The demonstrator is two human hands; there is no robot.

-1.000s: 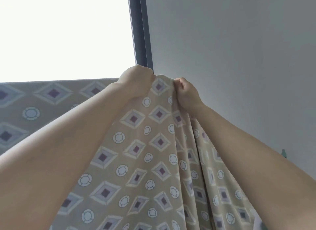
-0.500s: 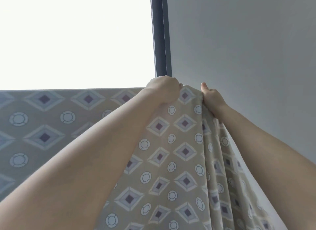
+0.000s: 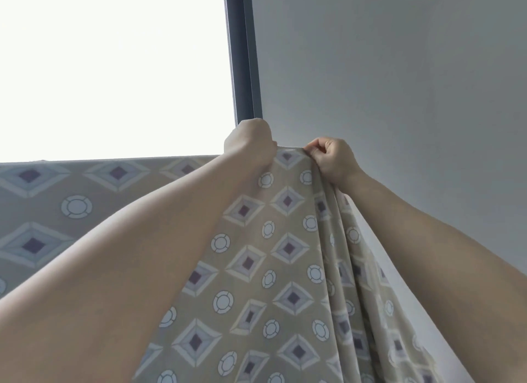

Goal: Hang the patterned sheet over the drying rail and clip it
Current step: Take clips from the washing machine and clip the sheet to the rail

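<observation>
Both arms are raised steeply, forearms converging toward the top edge of the sheet [image 3: 285, 257]. The L arm is stretched from the lower-left corner, wrist bent so the L hand [image 3: 249, 143] is seen from the back, knuckles up. That hand is clenched on the sheet's top edge, fingers curled over the far side & hidden; fabric is bunched just under it. The R arm comes in from the lower right, a bit less steep. The R hand [image 3: 332, 160] is closed in a pinch on the same edge, thumb & curled fingers pressed on a gathered fold; deep pleats fall from that grip.

Between the hands a short stretch of edge is held taut & roughly level. The sheet, tan w/ diamonds & rings, hangs down from the hands toward the camera. Left of the L hand, more of the same sheet is spread flat, its top line straight & level. The rail itself can't be made out; whether the edge lies over it can't be told.

Behind the L hand a dark window frame [image 3: 242, 54] rises, bright window [image 3: 114, 69] to its left, grey wall [image 3: 385, 69] behind the R hand.
</observation>
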